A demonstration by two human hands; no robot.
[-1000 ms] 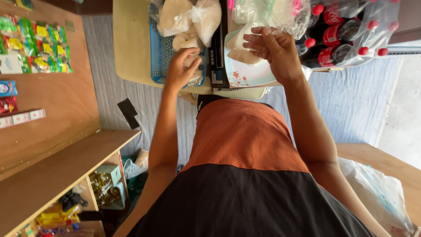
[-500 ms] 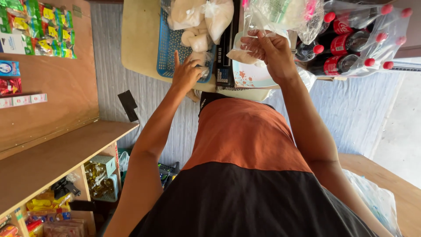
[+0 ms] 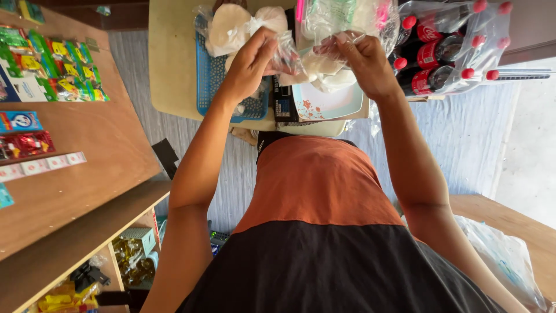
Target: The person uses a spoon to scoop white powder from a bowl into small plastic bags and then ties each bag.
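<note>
We are raising both hands above pale table (image 3: 174, 75). Left hand (image 3: 250, 65), a moment ago down at blue perforated plastic basket (image 3: 209, 87), now up off it, fingers pinching shut on one edge of small clear plastic bag (image 3: 289, 55). Right hand (image 3: 362, 58) closing on opposite edge, stretching it between the two. Bag hanging in air above white patterned tray (image 3: 324, 103), no longer among bagged white goods. Shrink-wrapped pack of red-capped dark drink bottles (image 3: 446, 49) just beside right hand. We are judging bag now lifted free for handling.
</note>
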